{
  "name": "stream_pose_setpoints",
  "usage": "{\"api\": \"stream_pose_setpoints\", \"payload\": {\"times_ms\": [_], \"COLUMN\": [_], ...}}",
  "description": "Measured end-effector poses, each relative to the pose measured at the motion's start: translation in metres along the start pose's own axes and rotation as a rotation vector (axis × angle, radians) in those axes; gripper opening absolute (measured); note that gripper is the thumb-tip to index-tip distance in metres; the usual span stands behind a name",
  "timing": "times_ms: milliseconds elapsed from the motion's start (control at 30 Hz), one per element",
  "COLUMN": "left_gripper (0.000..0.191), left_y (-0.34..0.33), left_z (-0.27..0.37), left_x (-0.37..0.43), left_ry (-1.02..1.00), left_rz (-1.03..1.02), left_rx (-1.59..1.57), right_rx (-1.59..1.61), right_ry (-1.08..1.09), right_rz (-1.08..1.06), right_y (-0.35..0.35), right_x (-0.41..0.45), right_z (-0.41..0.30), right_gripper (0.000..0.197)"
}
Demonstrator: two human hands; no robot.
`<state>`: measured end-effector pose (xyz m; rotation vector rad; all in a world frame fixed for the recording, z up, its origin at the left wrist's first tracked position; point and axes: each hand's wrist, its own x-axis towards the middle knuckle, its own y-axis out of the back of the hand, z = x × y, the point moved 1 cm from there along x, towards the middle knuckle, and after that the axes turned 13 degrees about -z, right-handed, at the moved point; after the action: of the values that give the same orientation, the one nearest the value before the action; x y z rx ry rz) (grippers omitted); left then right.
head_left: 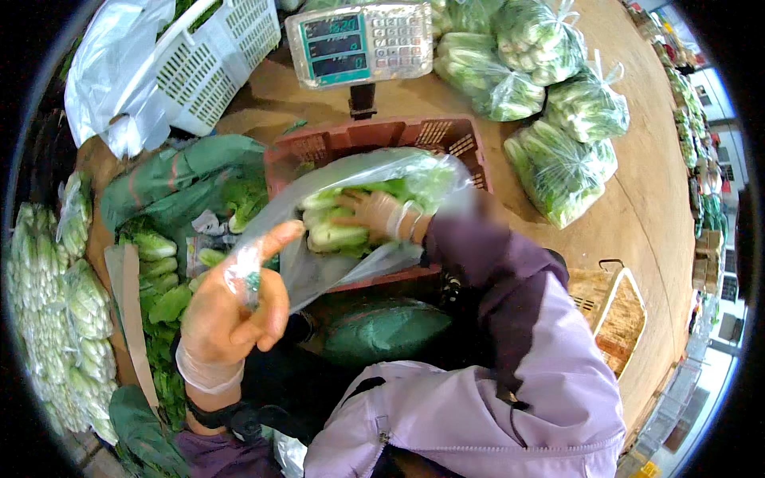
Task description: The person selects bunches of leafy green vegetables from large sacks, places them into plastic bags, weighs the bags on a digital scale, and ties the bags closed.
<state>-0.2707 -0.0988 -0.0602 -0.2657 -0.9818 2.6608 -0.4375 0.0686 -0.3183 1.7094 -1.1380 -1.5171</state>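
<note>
A clear plastic bag lies across a red-brown plastic crate in front of me. Pale-stemmed heads of leafy greens are inside it, stem ends to the left. My left hand is at the bag's left edge, thumb and fingers bent around the thin film and index finger stretched out. A clear patch of film or tape shows on that hand. My right hand, in a thin clear glove, lies over the greens with its fingers spread around their stems. Part of the right wrist is blurred.
Behind the crate stands a digital scale display. Bagged greens lie right on the brown floor. A white basket is upper left; loose greens and a bagged pile are left. A yellowish crate stands right.
</note>
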Motion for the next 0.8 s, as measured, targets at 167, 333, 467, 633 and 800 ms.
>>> {"api": "stream_pose_setpoints", "payload": {"times_ms": [167,333,467,633,800], "left_gripper": [0.08,0.067,0.063,0.048,0.036], "left_y": [0.029,0.051,0.035,0.05,0.062], "left_z": [-0.004,0.008,0.0,-0.005,-0.011], "left_x": [0.008,0.024,0.032,0.028,0.006], "left_ry": [-0.235,-0.204,-0.171,-0.113,-0.122], "left_rz": [-0.089,-0.149,0.043,0.091,0.077], "left_rx": [-0.195,-0.205,-0.076,-0.273,-0.17], "right_rx": [-0.08,0.182,0.531,0.12,1.172], "right_ry": [-0.061,-0.126,0.419,-0.385,-0.895], "right_rz": [-0.08,-0.029,0.0,0.004,0.938], "right_y": [0.013,0.082,0.078,0.036,0.074], "right_x": [0.004,0.003,-0.037,-0.178,-0.269], "right_z": [-0.022,-0.081,-0.102,0.016,0.09], "right_gripper": [0.082,0.032,0.034,0.04,0.035]}}
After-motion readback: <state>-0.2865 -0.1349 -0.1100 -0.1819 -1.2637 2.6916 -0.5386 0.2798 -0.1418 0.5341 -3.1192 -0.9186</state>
